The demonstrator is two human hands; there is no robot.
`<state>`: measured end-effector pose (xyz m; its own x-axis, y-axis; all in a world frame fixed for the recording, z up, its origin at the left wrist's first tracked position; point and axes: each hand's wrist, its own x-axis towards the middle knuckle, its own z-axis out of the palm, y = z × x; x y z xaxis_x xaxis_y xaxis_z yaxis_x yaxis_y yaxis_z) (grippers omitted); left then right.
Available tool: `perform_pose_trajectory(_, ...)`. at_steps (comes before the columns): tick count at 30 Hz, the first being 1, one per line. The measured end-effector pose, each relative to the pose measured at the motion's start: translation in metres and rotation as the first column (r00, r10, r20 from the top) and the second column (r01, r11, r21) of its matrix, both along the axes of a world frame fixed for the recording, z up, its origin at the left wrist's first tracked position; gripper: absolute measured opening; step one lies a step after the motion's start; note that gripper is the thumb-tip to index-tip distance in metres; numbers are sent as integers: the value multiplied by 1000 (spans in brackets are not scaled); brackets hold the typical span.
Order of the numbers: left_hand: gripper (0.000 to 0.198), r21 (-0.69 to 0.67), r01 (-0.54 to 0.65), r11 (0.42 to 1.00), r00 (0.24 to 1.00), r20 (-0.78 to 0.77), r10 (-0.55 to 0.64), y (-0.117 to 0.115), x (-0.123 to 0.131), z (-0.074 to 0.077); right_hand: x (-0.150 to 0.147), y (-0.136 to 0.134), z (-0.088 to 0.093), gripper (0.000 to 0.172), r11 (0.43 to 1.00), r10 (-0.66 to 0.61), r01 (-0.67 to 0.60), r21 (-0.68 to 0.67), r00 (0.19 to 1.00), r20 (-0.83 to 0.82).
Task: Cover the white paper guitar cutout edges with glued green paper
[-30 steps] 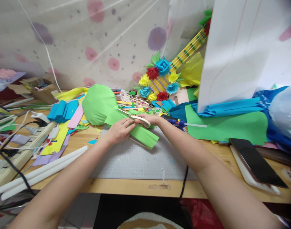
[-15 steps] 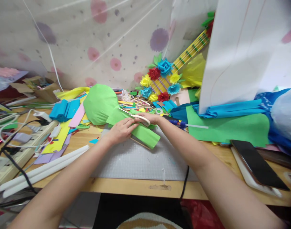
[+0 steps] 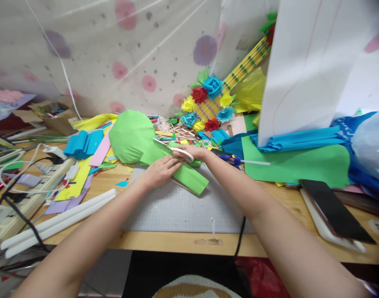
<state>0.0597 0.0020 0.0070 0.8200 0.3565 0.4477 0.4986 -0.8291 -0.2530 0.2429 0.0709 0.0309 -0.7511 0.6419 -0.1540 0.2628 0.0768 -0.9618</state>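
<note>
A light green paper-covered piece (image 3: pixel 132 134) with a rounded head and a long straight neck lies over the grey cutting mat (image 3: pixel 183 211). Its lower end slants toward me on the right, with a thin tan edge showing beneath. My left hand (image 3: pixel 162 169) grips the neck near its middle, fingers together on top; the thumb is hidden. White-handled scissors (image 3: pixel 187 155) are in my right hand (image 3: pixel 192 152), just beyond the left fingers. Their blades point up and left along the far edge of the green paper, where the neck meets the head.
Behind stands a yellow paper guitar (image 3: pixel 209 109) with paper flowers. A white board (image 3: pixel 298 74) leans at right, above green paper (image 3: pixel 301 161). A glue gun (image 3: pixel 231 159) lies beyond my right forearm, a phone (image 3: pixel 335 211) near the right edge. White tubes (image 3: pixel 65 219) and a power strip (image 3: pixel 37 207) lie left.
The scissors and my right hand have shifted very slightly left along the paper's edge. My left hand keeps its hold on the green piece. The whole view has moved a little.
</note>
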Motion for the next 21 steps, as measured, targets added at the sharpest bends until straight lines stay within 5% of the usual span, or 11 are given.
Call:
perform_pose_trajectory(4,40,1,-13,1000,1000,-9,13,-1,-2,2,9,0,8,48,983,-150,152,104,988,-27)
perform_pose_trajectory(7,38,5,-7,1000,1000,-9,7,-3,-6,4,19,-3,14,44,849,-423,341,404,897,131)
perform_pose_trajectory(9,37,-9,-2,1000,1000,-28,2,-3,-9,6,24,-7,13,43,729,-565,303,613,772,290)
perform_pose_trajectory(12,38,-14,-5,1000,998,-64,4,-3,-12,8,24,-17,4,48,697,-596,143,702,661,457)
perform_pose_trajectory(15,38,42,5,999,998,-57,-3,-5,-14,9,16,-28,-9,52,692,-551,53,720,684,478)
perform_pose_trajectory(21,34,136,-69,988,997,-15,72,-17,-19,11,6,-36,-21,33,556,-583,11,831,718,380)
